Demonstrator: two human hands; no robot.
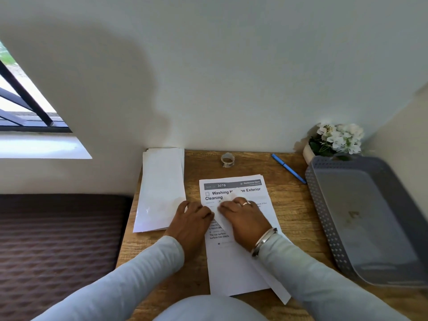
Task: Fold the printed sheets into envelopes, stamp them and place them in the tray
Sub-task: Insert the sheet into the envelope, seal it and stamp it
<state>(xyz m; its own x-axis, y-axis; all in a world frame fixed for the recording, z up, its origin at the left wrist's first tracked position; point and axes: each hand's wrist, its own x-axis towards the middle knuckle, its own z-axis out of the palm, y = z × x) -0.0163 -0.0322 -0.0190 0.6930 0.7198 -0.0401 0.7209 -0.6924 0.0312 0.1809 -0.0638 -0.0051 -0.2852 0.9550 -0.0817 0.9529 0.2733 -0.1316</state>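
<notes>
My L hand [192, 218]: rests on the left edge of the printed sheets [234, 269], knuckles up, fingers curled toward the middle. The tips reach the small folded sheet [223, 220], but I cannot tell if they pinch it or only touch it.
My R hand [243, 220]: lies on the printed sheets just beside the L hand. Fingers are narrow and curled over the folded sheet, holding it down. It has a ring [246, 203] on one finger and a bracelet [264, 242] at the wrist.
Folded sheet: white and crumpled a bit, between my two hands. One end sticks out above the R hand and covers part of the title.
Printed sheets: a stack in the middle of the counter [296, 212], in front of me. Top page reads "3079" and "Washing ... Exterior Cleaning". One lower sheet is turned and juts out at the near right corner.
Envelopes [162, 186]: white pile at the left edge of the counter, just beside my L hand.
Tray [324, 216]: grey with dotted walls, at the right side, apart from the sheets. No paper inside.
Tape roll [227, 160]: at the back, near the wall, behind the sheets.
Pen [288, 168]: blue, lying slanted between tape roll and tray.
Flower pot [335, 140]: white flowers, back right corner, behind the tray.
Window [23, 107]: far left.
</notes>
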